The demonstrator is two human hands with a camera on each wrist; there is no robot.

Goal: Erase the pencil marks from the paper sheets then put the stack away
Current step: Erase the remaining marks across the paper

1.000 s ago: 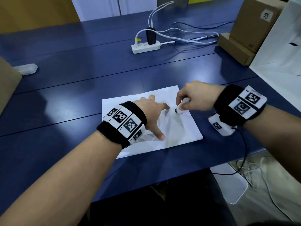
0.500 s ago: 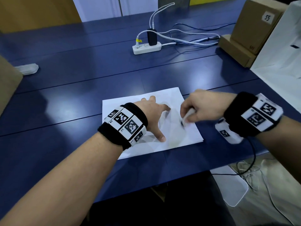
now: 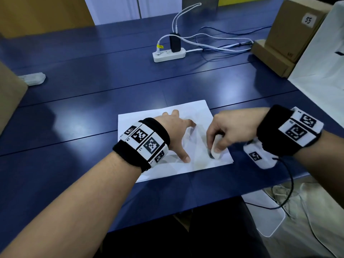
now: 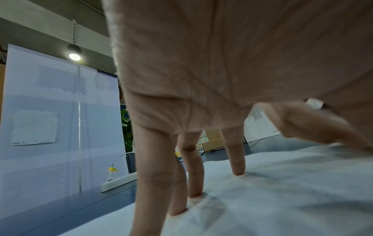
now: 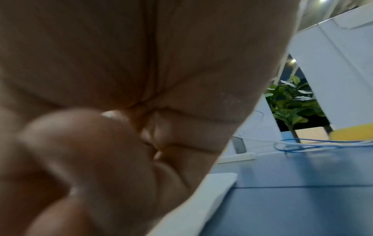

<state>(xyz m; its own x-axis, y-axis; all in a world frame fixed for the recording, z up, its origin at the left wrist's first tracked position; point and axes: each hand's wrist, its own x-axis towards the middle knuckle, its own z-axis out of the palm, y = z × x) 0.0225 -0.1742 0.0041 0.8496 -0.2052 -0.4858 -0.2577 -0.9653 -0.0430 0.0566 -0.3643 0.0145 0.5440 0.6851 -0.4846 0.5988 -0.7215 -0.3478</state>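
White paper sheets [image 3: 186, 112] lie near the front edge of the blue table [image 3: 93, 101]. My left hand [image 3: 178, 131] rests spread on them, fingertips pressing the paper [image 4: 282, 199] flat. My right hand [image 3: 223, 131] pinches a white eraser [image 3: 216, 148] and holds its tip against the paper's near right corner, beside a dark smudge. In the right wrist view the curled fingers [image 5: 101, 151] fill most of the frame and hide the eraser; a strip of the sheets [image 5: 212, 191] shows below them.
A white power strip [image 3: 168, 54] with a black adapter and trailing cables sits at the back. Cardboard boxes [image 3: 290, 34] and a white panel [image 3: 325, 71] stand at the right. A small pale object [image 3: 33, 79] lies at far left. The table's front edge runs just below the paper.
My right hand has slid the eraser from the middle of the sheet down towards its near right corner. The left hand stays pressed on the paper.
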